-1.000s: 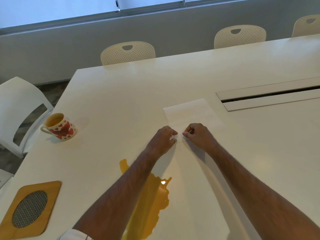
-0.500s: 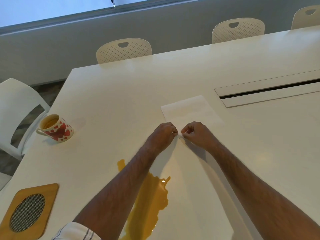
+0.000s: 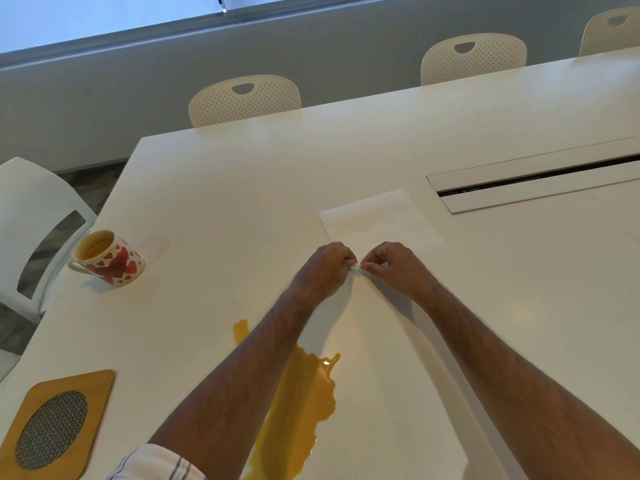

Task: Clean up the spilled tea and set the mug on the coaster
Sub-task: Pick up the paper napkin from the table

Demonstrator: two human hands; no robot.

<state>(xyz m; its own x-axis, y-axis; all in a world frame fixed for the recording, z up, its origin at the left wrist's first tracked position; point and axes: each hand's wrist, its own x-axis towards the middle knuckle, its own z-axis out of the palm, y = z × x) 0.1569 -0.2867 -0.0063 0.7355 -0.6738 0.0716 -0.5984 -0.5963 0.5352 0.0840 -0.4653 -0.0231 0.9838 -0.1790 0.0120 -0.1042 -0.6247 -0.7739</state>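
Head view. We see the left hand (image 3: 325,268) and the right hand (image 3: 398,266) meeting knuckle to knuckle at the near edge of a flat white paper napkin (image 3: 381,220), each pinching a small tuft of it between thumb and curled fingers; whether they are separating plies or simply lifting the edge we cannot tell, since the white sheet barely stands out from the white table (image 3: 225,188). To do this step well, we judge that the pinch should stay light and the pull even, so the thin sheet comes up whole, and that the forearms should stay lifted off the spilled tea (image 3: 301,403) just beneath the left one. The spill is a glossy amber puddle with a ragged, lobed outline, lying on the near part of the smooth, faintly reflective tabletop. The mug (image 3: 109,259), glazed white ceramic printed with red hearts, stands upright at the left edge, tea inside, well apart from the coaster (image 3: 55,427), a rounded wooden square with an oval woven-mesh inset near the left corner.
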